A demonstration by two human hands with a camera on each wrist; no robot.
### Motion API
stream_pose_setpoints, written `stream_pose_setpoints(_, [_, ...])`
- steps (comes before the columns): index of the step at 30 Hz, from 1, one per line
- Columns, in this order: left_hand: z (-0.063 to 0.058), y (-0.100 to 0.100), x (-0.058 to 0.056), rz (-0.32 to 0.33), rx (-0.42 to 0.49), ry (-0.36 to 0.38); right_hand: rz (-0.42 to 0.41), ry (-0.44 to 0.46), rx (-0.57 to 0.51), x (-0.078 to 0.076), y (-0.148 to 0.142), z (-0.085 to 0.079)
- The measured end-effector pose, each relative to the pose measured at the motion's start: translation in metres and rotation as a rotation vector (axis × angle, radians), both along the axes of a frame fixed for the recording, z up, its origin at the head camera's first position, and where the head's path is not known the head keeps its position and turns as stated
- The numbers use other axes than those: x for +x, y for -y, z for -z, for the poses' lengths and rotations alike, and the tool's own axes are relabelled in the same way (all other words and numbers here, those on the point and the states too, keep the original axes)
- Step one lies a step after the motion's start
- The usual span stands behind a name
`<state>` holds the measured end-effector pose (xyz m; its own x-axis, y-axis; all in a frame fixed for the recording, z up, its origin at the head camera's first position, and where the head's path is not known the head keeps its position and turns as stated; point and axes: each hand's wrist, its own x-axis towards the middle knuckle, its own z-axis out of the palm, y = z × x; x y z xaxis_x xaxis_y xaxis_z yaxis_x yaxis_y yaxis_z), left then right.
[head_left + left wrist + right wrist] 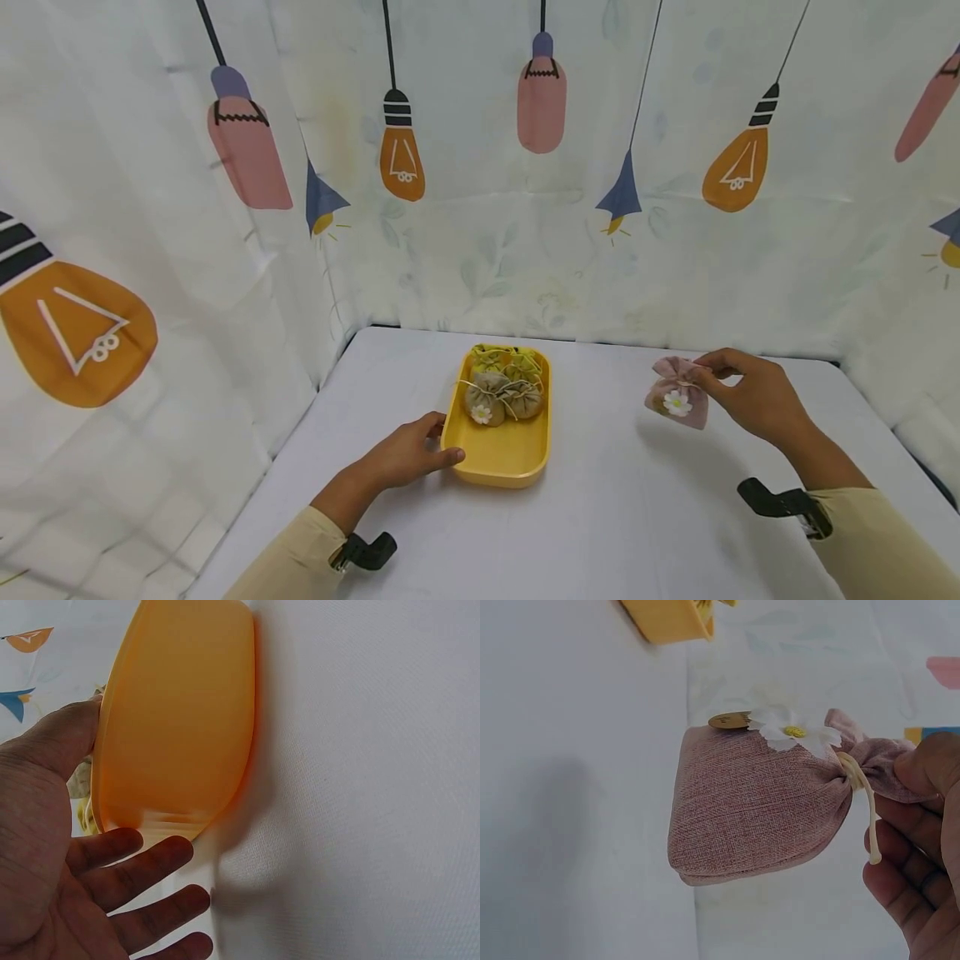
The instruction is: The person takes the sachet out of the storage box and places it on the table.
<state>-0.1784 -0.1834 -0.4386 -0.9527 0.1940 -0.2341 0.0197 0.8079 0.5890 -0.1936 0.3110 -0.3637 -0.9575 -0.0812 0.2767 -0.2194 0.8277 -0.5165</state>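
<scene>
Pink pouch point(679, 393) is off the counter point(600, 508), well right of the tray point(498, 454), neck pinched in the fingers of the right hand point(759, 402). Probably light and squishy, so I'd grab that neck too. Left hand point(402, 452) has fingers spread, thumb on the rim.

Left wrist view: the yellow tray point(176, 712) runs off at twelve o'clock, its wall hiding most of the bags point(80, 782) inside. Right wrist view: the edge crops the right hand point(928, 847) at four o'clock, and print on the tag point(726, 721) of the pink bag point(757, 806) is too small to read. Head view: tan bags point(486, 392) partly hide yellow-green ones point(522, 363) at the tray's twelve o'clock end
</scene>
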Motion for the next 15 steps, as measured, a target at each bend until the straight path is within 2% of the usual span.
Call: stream_pose_setpoints(15, [0.001,-0.001,0.0,-0.007,0.005,0.01,0.056,0.014,0.037,0.005,-0.023,0.0])
